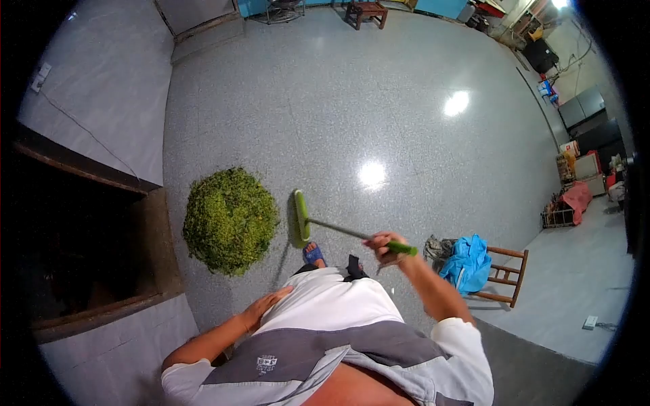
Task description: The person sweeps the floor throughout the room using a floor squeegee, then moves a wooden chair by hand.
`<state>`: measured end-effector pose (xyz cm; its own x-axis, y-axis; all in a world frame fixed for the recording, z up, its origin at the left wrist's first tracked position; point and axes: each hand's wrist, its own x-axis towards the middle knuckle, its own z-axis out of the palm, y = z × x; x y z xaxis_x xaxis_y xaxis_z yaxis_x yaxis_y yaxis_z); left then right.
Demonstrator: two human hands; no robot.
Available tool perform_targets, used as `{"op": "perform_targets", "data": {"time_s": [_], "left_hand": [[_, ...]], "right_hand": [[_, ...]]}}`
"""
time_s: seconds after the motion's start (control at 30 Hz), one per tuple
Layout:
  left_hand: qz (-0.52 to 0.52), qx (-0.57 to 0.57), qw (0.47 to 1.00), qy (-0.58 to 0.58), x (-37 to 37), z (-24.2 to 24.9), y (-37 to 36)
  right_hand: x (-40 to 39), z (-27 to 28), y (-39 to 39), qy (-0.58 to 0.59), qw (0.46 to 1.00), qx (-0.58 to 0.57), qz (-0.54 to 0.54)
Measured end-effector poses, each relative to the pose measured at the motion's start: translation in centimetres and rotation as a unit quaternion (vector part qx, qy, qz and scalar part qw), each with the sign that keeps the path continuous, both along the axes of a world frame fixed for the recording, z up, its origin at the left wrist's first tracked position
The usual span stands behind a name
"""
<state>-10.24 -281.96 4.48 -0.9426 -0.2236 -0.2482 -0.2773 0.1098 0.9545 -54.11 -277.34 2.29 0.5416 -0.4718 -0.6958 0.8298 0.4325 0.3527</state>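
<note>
My right hand (pixel 386 247) is wrapped round the green grip of a long-handled tool with a green, bar-shaped head (pixel 302 215), whose exact kind I cannot make out. A thin dark shaft runs leftward from the grip to the head, which is close to the floor near my blue sandal (pixel 313 254). My left hand (pixel 268 306) rests against my white clothing at the waist, holding nothing, its fingers stretched out. To the left of the tool's head lies a round heap of small green plant pieces (pixel 231 222), apart from it.
A wooden chair or stool (pixel 508 277) with a blue cloth or bag (pixel 467 264) stands to my right. A dark doorway (pixel 81 230) opens on the left. At the far side is a small wooden stool (pixel 366 11). Boxes and a red bag (pixel 577 200) line the right wall.
</note>
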Motion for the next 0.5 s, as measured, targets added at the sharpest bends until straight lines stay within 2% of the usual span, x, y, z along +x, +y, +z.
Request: {"op": "perform_targets", "data": {"time_s": [0.03, 0.07, 0.13, 0.17, 0.2, 0.23, 0.3, 0.43, 0.5], "left_hand": [[0.004, 0.001, 1.000, -0.005, 0.2, 0.1, 0.0], [0.007, 0.001, 1.000, -0.011, 0.4, 0.3, -0.2], [0.016, -0.001, 1.000, -0.018, 0.6, 0.5, -0.6], [0.020, -0.004, 1.000, -0.020, 0.8, 0.7, -0.7], [0.023, -0.006, 0.999, -0.021, 0.8, 0.7, -1.0], [0.027, -0.008, 0.999, -0.022, 0.9, 0.9, -1.1], [0.032, -0.016, 0.999, -0.025, 1.1, 1.0, -1.3], [0.045, -0.022, 0.998, -0.035, 1.1, 1.2, -1.2], [0.050, -0.016, 0.998, -0.042, 0.7, 0.9, -1.3]], "right_hand": [[-1.8, -0.4, 0.6, 0.025, 0.997, -0.065, 0.019], [-3.6, -0.2, 0.8, -0.071, 0.996, -0.045, -0.024], [-7.0, 0.0, 1.0, 0.014, 0.993, 0.047, -0.107], [-7.8, 2.2, 0.8, 0.061, 0.989, 0.055, -0.123], [-9.3, 1.8, 0.7, 0.068, 0.985, 0.050, -0.152], [-10.7, 1.5, 0.5, 0.143, 0.981, 0.032, -0.128], [-12.9, 1.1, -0.2, 0.126, 0.977, 0.042, -0.167], [-14.0, -1.0, -2.6, 0.200, 0.973, 0.010, -0.116], [-13.0, -4.2, -4.0, 0.321, 0.943, -0.083, 0.011]]}}
